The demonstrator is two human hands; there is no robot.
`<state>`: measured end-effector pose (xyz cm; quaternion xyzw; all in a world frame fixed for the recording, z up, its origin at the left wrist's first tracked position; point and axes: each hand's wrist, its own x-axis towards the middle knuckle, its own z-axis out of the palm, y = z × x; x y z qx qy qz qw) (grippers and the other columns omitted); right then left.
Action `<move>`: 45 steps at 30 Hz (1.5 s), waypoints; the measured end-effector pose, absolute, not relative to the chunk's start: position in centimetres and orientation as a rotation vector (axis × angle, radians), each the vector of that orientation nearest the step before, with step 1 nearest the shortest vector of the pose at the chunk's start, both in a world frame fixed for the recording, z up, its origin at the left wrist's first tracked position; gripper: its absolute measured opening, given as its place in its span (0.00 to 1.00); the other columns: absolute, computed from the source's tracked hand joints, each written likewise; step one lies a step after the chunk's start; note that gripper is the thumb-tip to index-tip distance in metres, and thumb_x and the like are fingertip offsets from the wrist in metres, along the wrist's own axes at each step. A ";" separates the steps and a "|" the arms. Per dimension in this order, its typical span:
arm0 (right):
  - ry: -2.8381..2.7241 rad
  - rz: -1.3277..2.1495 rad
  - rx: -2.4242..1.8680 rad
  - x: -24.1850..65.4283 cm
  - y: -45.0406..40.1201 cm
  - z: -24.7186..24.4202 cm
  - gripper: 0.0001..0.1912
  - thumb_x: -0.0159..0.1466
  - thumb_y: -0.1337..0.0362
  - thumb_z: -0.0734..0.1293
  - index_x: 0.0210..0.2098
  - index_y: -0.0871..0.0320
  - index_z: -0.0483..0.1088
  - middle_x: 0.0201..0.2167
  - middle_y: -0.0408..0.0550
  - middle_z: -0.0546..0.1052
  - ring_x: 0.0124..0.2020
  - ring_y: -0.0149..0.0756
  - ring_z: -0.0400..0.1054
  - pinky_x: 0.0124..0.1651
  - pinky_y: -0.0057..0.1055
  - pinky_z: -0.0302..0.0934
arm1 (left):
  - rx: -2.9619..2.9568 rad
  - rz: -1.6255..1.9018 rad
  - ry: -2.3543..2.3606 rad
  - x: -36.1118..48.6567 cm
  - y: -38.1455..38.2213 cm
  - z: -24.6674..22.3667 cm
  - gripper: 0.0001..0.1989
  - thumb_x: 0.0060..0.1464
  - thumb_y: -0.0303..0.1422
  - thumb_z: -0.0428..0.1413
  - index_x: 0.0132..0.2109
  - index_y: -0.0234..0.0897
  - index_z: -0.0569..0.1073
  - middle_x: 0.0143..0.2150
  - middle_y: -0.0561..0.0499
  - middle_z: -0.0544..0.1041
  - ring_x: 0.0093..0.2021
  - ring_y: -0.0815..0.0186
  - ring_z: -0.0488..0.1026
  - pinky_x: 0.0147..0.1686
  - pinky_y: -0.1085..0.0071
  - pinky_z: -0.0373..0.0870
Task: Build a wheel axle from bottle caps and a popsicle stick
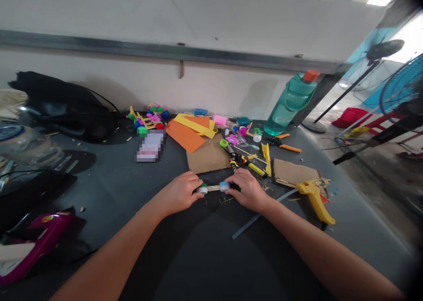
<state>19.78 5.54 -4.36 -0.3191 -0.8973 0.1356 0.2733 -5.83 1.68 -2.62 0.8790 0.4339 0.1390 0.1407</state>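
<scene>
My left hand (180, 194) and my right hand (247, 191) hold a short wooden stick (214, 188) between them, low over the dark table. A white cap with green behind it (202, 189) sits on the stick's left end, against my left fingers. A pale blue bottle cap (224, 186) sits on the right end, under my right fingertips. Just beyond my hands lies a cardboard sheet (203, 156). A yellow hot glue gun (313, 199) rests to the right of my right hand, with a thin grey cable or glue stick (256, 215) near that wrist.
Orange and yellow foam sheets (185, 135), craft pieces, caps, a screwdriver (254, 169) and orange-handled pliers (284, 142) are scattered at the back. A teal bottle (289, 105) stands there. A black bag (62, 107) lies left, and a pink object (39, 232) near the left edge.
</scene>
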 end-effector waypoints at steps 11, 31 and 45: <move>-2.406 0.357 -0.845 19.8 5.5 -4.8 0.07 0.57 0.66 0.70 0.36 0.59 0.72 0.30 0.50 0.76 0.41 0.45 0.68 0.47 0.44 0.61 | 2.558 0.402 1.256 -5.8 1.8 -2.8 0.08 0.58 0.35 0.55 0.41 0.35 0.73 0.38 0.46 0.75 0.41 0.59 0.69 0.43 0.63 0.66; -2.413 0.369 -0.845 20.0 5.6 -4.6 0.08 0.57 0.64 0.71 0.37 0.58 0.72 0.30 0.49 0.76 0.39 0.42 0.67 0.46 0.40 0.59 | 2.515 0.401 1.281 -5.8 1.6 -2.7 0.10 0.57 0.35 0.55 0.44 0.35 0.73 0.40 0.45 0.74 0.43 0.59 0.68 0.44 0.63 0.67; -2.499 0.306 -0.882 20.3 5.4 -4.2 0.16 0.58 0.59 0.69 0.45 0.56 0.70 0.36 0.50 0.76 0.41 0.42 0.67 0.49 0.42 0.54 | 2.477 0.451 1.338 -5.8 1.7 -3.2 0.16 0.57 0.37 0.55 0.52 0.39 0.70 0.45 0.46 0.74 0.47 0.59 0.69 0.48 0.62 0.66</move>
